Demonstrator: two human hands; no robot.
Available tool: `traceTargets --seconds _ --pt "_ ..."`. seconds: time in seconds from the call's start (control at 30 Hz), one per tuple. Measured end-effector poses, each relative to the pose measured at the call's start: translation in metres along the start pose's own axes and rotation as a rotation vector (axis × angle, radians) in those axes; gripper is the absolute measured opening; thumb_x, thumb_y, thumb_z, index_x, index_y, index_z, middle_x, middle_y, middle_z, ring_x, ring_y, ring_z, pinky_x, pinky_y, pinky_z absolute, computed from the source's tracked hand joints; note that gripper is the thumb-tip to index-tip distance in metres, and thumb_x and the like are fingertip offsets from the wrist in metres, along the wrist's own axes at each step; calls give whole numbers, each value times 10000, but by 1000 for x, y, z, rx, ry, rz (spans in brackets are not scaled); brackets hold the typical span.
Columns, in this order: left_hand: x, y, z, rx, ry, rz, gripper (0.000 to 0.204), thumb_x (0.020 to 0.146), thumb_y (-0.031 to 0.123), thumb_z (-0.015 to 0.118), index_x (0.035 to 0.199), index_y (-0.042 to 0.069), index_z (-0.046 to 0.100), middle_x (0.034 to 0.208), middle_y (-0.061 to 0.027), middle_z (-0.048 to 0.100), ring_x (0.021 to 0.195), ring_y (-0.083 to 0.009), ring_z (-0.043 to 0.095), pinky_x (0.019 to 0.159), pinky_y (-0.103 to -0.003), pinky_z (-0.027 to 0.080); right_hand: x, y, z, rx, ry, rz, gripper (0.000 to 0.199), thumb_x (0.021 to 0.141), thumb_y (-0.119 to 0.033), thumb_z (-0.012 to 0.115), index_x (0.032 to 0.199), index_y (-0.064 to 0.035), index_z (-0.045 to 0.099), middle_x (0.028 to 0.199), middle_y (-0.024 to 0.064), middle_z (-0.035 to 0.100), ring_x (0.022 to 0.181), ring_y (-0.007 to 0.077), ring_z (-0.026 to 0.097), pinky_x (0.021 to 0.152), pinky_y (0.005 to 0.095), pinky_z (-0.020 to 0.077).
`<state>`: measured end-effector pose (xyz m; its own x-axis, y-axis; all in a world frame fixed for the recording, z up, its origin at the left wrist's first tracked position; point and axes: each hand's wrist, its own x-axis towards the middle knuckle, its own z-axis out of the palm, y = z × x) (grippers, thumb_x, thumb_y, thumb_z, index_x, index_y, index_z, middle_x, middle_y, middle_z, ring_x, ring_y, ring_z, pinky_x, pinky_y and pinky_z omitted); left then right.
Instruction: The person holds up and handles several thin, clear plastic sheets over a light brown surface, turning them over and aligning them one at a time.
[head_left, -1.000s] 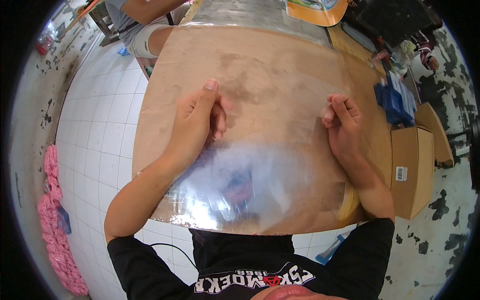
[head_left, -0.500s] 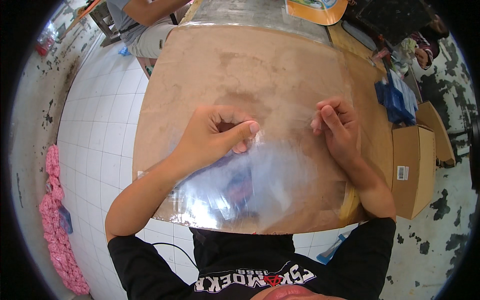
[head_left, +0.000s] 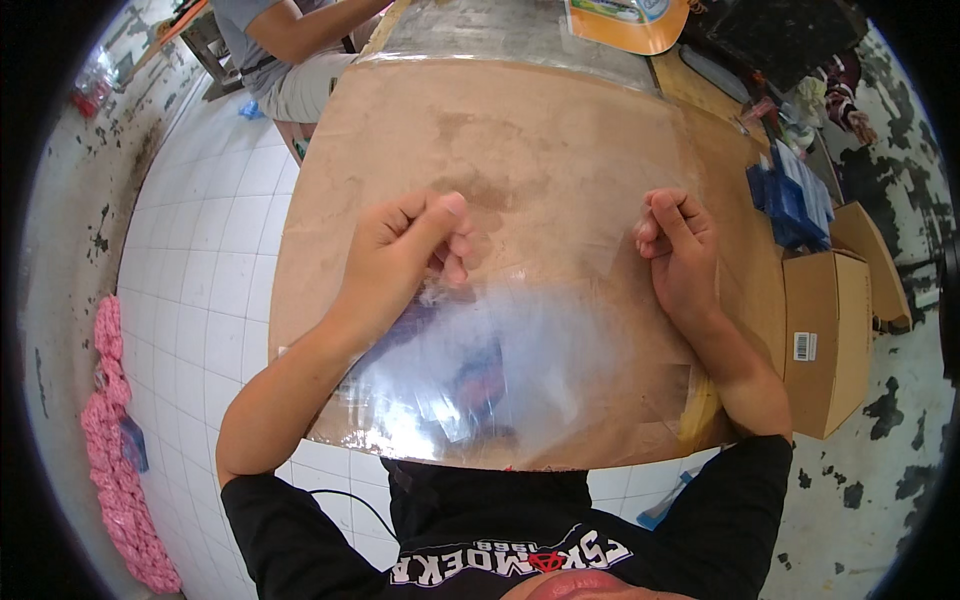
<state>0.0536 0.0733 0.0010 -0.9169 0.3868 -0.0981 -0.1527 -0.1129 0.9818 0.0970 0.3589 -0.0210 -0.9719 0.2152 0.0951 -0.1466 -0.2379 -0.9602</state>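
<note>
A large clear plastic sheet point(head_left: 530, 350) lies over a brown cardboard-covered table point(head_left: 520, 130), shiny and reflecting near me. My left hand point(head_left: 405, 250) is curled, pinching the sheet's far edge between thumb and fingers. Toward the right side, my right hand point(head_left: 680, 250) is closed on the same edge. Both forearms rest on the sheet, coming in from the lower edge. The sheet's near part hangs over the table's front edge against my black shirt.
Another person in grey point(head_left: 290, 40) sits at the far left corner. A cardboard box point(head_left: 835, 340) stands to the right, with blue packets point(head_left: 790, 195) beyond it. An orange-rimmed item point(head_left: 625, 20) lies at the far end. A pink knitted pile point(head_left: 115, 440) is on the white tiled floor.
Both hands went from lying flatter on the sheet to curled fists pinching its far edge. The left hand drew back toward me and the edge has lifted slightly.
</note>
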Motion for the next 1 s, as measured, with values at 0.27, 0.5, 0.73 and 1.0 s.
traceTargets --seconds 0.27,0.5,0.73,1.0 --pt "2 -1 -3 -11 72 80 284 1001 302 465 933 52 582 784 -60 590 583 -123 572 546 -263 468 -1 -1 -1 -28 -56 -19 176 937 -203 620 917 -28 627 736 8 590 621 68 563 516 203 448" --pt "3 4 -5 -97 -21 68 302 969 244 534 1181 30 515 964 -100 613 698 -134 617 619 -258 498 -5 -2 3 -89 -103 -33 173 940 -194 616 918 -23 620 730 17 600 628 80 578 526 209 460" --pt "-3 4 5 27 -83 -1 251 879 88 673 1096 7 574 876 -44 639 694 -92 640 566 -199 511 -13 -5 7 -177 -211 -31 149 938 -162 619 920 -14 612 708 34 609 612 85 578 542 218 465" --pt "2 1 0 -8 7 -12 110 915 140 636 971 48 611 804 -38 657 668 -90 631 560 -221 510 -11 -4 4 -176 -273 -42 288 971 -283 560 977 -3 625 714 42 613 631 93 567 568 228 460"
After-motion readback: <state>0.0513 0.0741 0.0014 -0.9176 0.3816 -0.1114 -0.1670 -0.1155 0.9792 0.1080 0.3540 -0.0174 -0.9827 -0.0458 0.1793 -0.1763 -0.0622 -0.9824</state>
